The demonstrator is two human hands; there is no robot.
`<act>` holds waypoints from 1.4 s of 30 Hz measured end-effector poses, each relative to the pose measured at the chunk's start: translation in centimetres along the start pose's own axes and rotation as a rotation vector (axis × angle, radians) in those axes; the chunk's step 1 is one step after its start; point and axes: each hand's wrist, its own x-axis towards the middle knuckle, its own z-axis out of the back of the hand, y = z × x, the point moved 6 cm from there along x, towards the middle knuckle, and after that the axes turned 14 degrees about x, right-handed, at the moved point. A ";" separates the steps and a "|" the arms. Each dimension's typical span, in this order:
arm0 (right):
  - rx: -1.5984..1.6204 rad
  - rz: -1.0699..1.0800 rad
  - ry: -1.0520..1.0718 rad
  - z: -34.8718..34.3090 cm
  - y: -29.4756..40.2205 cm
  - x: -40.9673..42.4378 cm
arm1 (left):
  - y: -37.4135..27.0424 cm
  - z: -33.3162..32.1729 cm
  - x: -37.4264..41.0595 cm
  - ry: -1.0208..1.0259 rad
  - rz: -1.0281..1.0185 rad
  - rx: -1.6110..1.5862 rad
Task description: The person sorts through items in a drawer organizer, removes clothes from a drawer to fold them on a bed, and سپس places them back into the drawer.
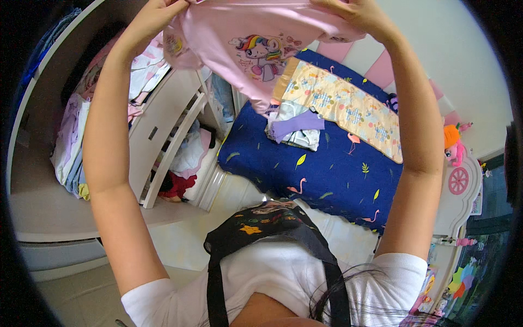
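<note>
Both arms are raised, and a pink child's top (pixel 216 36) with a rainbow-maned unicorn print hangs stretched between my hands. My left hand (pixel 168 9) grips its upper left part at the picture's top edge. On the other side, my right hand (pixel 355 14) pinches the upper right part; some fingers of both hands are out of view or behind the fabric. The top's lower end hangs in front of the bed (pixel 253 151). Just below it in the picture lies a small pile of folded clothes (pixel 308 141) with a purple piece (pixel 297 124) on it.
A patterned mat (pixel 347 106) lies along the dark blue bedding. At left, a wardrobe shelf (pixel 45 208) holds stacked clothes (pixel 71 143). A drawer front (pixel 175 149) stands tilted, with jumbled clothes (pixel 188 155) behind it. Plush toys (pixel 452 143) sit by the white headboard (pixel 453 206).
</note>
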 end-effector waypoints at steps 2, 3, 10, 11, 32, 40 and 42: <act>-0.011 0.083 0.161 1.6 0.7 -1.2 | -1.9 -0.1 0.1 -0.102 -0.025 0.010; -0.164 -0.019 0.176 2.7 0.0 -1.4 | -3.4 0.0 0.2 -0.176 -0.055 0.106; 0.045 -0.114 -0.304 12.6 -3.6 -2.9 | -12.4 0.9 2.6 -0.414 -0.244 0.402; 0.093 -0.070 -0.315 13.8 -3.8 -2.9 | -13.4 0.6 2.7 -0.451 -0.225 0.304; -0.017 -0.004 -0.194 20.3 -9.2 -7.9 | -12.6 -6.1 6.6 -0.046 -0.023 -0.194; -0.153 -0.382 -0.107 12.8 -23.9 -28.4 | -3.9 -29.6 0.4 0.584 -0.152 -0.303; 0.024 -0.544 0.002 7.4 -25.2 -33.8 | -0.7 -35.9 -4.3 0.825 -0.043 -0.381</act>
